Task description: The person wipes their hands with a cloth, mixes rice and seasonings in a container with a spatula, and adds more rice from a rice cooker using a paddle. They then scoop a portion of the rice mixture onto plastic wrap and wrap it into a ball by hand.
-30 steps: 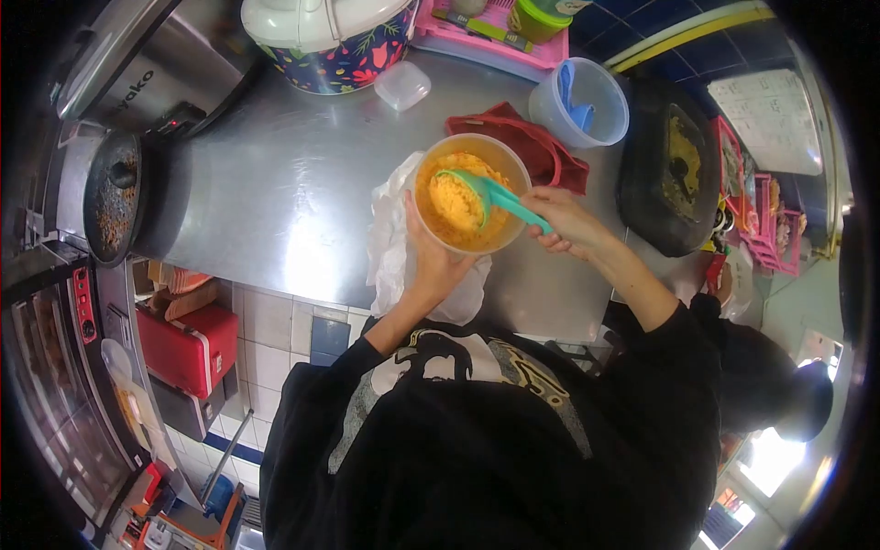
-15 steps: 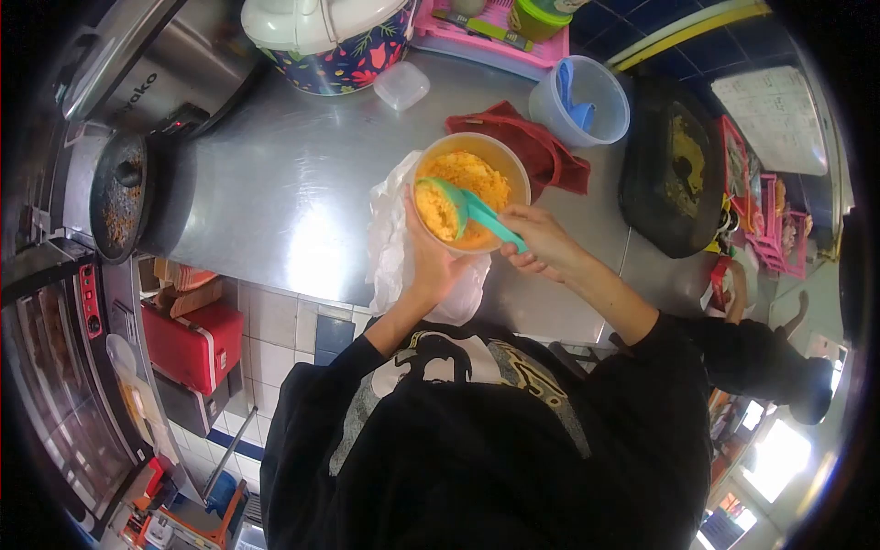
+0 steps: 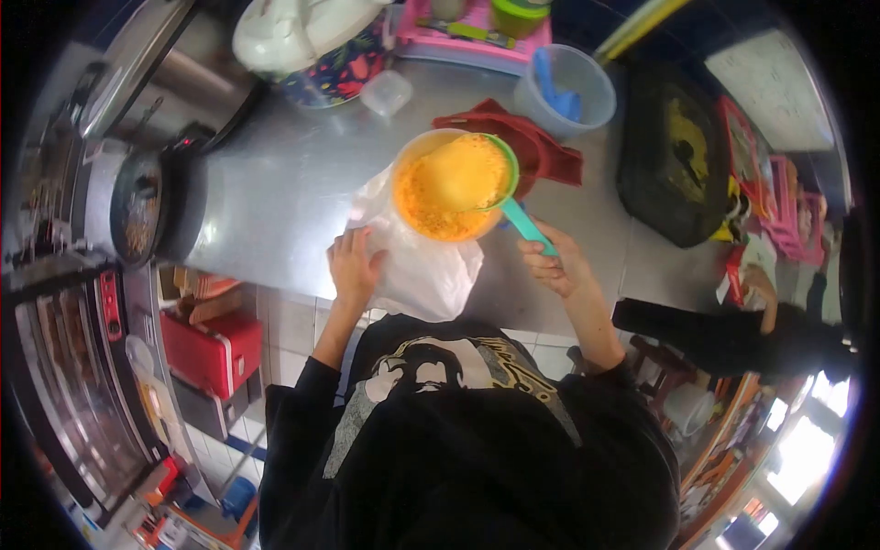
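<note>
My right hand [image 3: 561, 262] is closed around the handle of a green ladle [image 3: 529, 226]. Its bowl is heaped with orange-yellow crumbly food [image 3: 469, 172] and is over a round plastic tub [image 3: 401, 211]. More of the same food lies in the tub. A white plastic bag [image 3: 422, 270] spreads on the counter under and in front of the tub. My left hand [image 3: 354, 268] is at the bag's left edge, fingers apart and slightly bent, off the tub; whether it touches the bag I cannot tell.
Behind the tub lies a dark red cloth [image 3: 550, 156], beside a clear bucket [image 3: 596, 96] with a blue utensil. A black lidded pan [image 3: 646, 188] stands right, a round lidded pan [image 3: 137, 215] left. A small clear container [image 3: 386, 93] sits farther back. Another person's hand [image 3: 759, 286] shows at far right.
My left hand has let go of the tub and moved left and down to the bag's edge. The ladle, now heaped, has turned and shifted right; my right hand moved slightly down and right.
</note>
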